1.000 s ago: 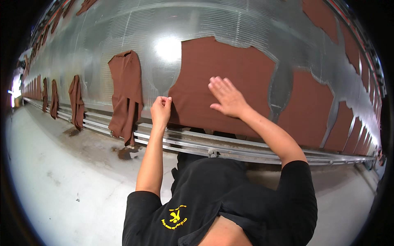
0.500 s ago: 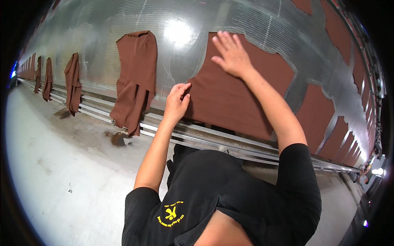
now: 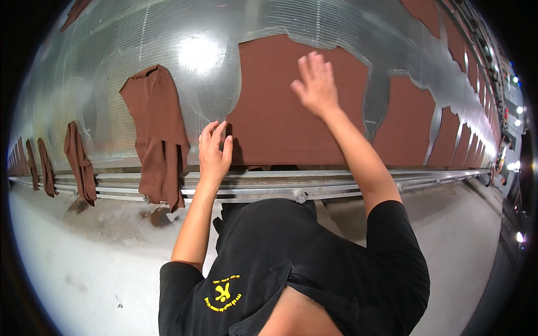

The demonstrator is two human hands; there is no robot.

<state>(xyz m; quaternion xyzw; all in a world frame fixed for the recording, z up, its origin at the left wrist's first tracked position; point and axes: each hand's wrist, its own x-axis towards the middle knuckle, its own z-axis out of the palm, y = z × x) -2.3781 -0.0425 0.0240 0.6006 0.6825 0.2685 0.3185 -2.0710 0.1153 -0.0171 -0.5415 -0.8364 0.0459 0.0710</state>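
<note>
A wide brown leather piece (image 3: 280, 106) lies spread on the shiny metal plate in front of me, with an uneven far edge. My right hand (image 3: 319, 89) is over its middle right part, fingers extended and palm down; the fingertips are slightly smeared, so I cannot tell how firmly they touch. At the leather's near left corner is my left hand (image 3: 216, 151), its fingers loosely bent and thumb apart, with no grip on the edge visible. To the left, a folded brown leather piece (image 3: 157, 123) lies partly on the plate and droops over the near edge.
The metal plate (image 3: 204, 84) extends far to both sides. Metal rails (image 3: 269, 193) run along its near edge. More folded leather pieces (image 3: 78, 162) hang at the left; flattened leather pieces (image 3: 406, 123) line the right. Below is a pale floor (image 3: 112, 269) with dark stains.
My view has turned, so the plate's edge looks more level. My right hand has shifted from the leather's far left edge toward its middle right. My left hand stays by the near left corner.
</note>
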